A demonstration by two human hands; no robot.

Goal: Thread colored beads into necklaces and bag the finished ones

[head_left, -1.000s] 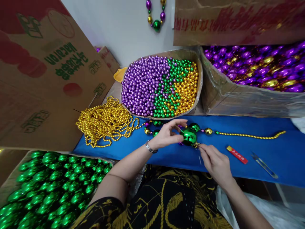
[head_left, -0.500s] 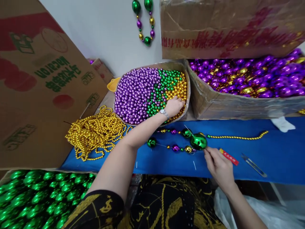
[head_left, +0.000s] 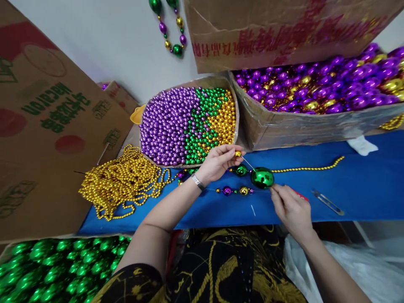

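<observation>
My left hand (head_left: 217,160) pinches a small gold bead (head_left: 237,154) at the tip of a thin needle (head_left: 248,163) just above the blue table (head_left: 347,189). The needle runs down into a large green oval bead (head_left: 262,177). My right hand (head_left: 290,209) is closed at the near side of that green bead, fingers pinched on the strand. Smaller purple, gold and green beads (head_left: 235,191) sit strung on the cord along the table. A thin gold bead strand (head_left: 311,168) trails off to the right.
A cardboard tray of small purple, green and gold beads (head_left: 189,124) stands behind the hands. A box of large purple and gold beads (head_left: 315,84) is at right, green beads (head_left: 63,265) at lower left. Gold strands (head_left: 123,181) are heaped left. Clippers (head_left: 328,202) lie right.
My left hand came back from the bead tray with a small gold bead and now holds it at the needle tip. My right hand stayed by the green bead.
</observation>
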